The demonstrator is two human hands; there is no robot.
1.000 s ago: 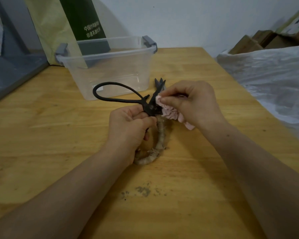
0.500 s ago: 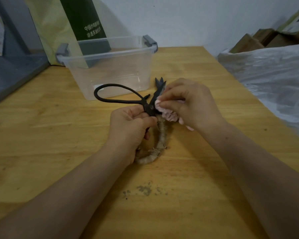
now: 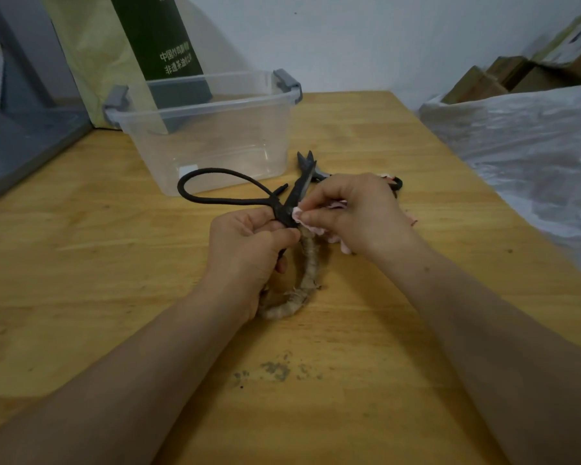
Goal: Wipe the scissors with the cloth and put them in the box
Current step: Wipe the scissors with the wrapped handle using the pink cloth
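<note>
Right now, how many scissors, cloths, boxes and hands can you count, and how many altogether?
scissors: 1
cloth: 1
box: 1
hands: 2, the left hand and the right hand
Total: 5
A dark loop behind the right hand is too hidden to name, so it is not counted.

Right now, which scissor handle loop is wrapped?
The near loop below the left hand, bound in tan cord; the far loop by the box is bare black.
</note>
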